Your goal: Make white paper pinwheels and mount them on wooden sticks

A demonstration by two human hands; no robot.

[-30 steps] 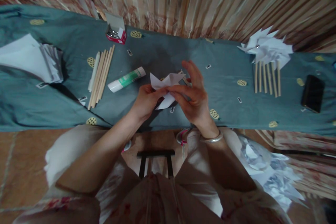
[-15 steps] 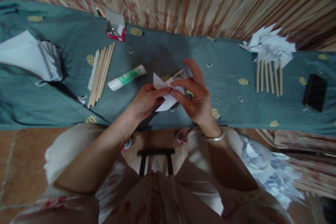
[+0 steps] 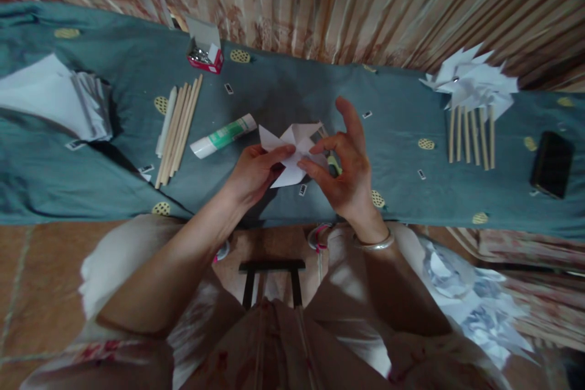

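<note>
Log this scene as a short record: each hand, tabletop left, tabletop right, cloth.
Left hand: pinches folded white paper
Right hand: thumb and forefinger near that paper's middle; grip unclear
Tabletop left: white paper stack, wooden sticks, white-and-green tube, open red box of metal bits
Tabletop right: white paper pinwheels, dark phone
Cloth: teal, pineapple-printed

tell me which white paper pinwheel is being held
The single pinwheel gripped by the left hand; the other pinwheels, at right, lie bunched together with no hand on them.

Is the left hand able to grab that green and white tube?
Probably yes: the tube lies close to the left hand with nothing between them, though that hand may need to release the folded paper first.
</note>
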